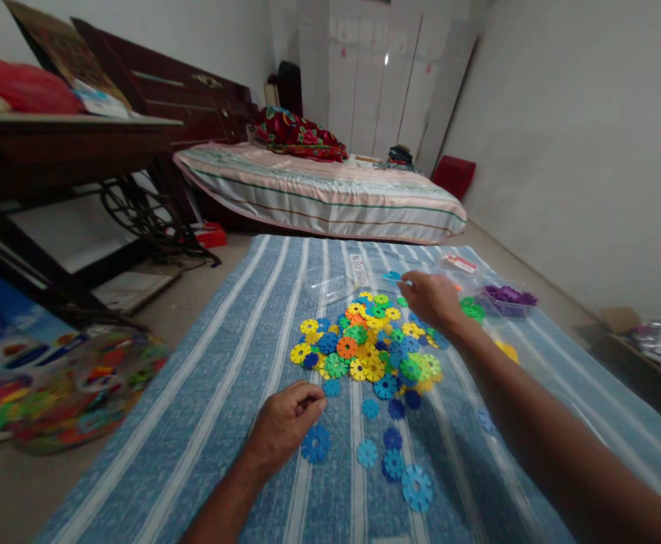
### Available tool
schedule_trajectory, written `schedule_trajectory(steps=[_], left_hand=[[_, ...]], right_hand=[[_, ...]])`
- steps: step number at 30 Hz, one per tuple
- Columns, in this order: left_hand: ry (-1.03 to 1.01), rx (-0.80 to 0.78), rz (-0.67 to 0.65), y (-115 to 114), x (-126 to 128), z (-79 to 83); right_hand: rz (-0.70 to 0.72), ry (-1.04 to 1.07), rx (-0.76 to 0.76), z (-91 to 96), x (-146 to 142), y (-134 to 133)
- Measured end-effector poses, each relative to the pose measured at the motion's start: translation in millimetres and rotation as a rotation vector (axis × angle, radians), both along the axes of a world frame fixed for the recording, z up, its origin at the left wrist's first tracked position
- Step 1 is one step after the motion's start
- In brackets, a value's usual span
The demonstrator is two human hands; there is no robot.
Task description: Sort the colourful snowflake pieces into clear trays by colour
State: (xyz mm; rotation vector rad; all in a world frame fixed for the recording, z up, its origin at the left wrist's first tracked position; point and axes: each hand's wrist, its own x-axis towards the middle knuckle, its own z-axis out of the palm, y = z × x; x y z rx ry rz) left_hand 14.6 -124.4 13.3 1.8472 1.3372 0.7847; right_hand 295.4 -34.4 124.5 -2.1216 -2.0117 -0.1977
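A heap of plastic snowflake discs in yellow, green, blue and orange lies on a striped blue cloth. My right hand reaches past the heap, its fingertips pinched at a blue disc over a clear plastic container. Nearer to me, my left hand rests with curled fingers, thumb against the index finger; whatever is inside, if anything, is hidden. A light blue disc lies just beyond its fingertips, and a larger blue disc beside it. Several loose blue discs lie in front of the heap.
Purple discs fill a clear tub at the right; green discs and a yellow piece lie nearby. A red-and-white card lies at the far edge. Bags of colourful pieces stand left, below a sewing-machine table. A bed stands behind.
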Motion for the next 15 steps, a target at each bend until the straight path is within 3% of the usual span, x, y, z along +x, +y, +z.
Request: schedule_trajectory(steps=[7, 11, 15], left_hand=[[-0.011, 0.01, 0.009, -1.6, 2.0, 0.5], [0.002, 0.021, 0.016, -2.0, 2.8, 0.1], [0.006, 0.036, 0.026, -1.5, 3.0, -1.3]], right_hand=[[0.428, 0.093, -0.431, -40.4, -31.3, -70.3], [0.471, 0.02, -0.576, -52.3, -49.3, -96.9], [0.414, -0.028, -0.597, -62.3, -57.7, -107.2]])
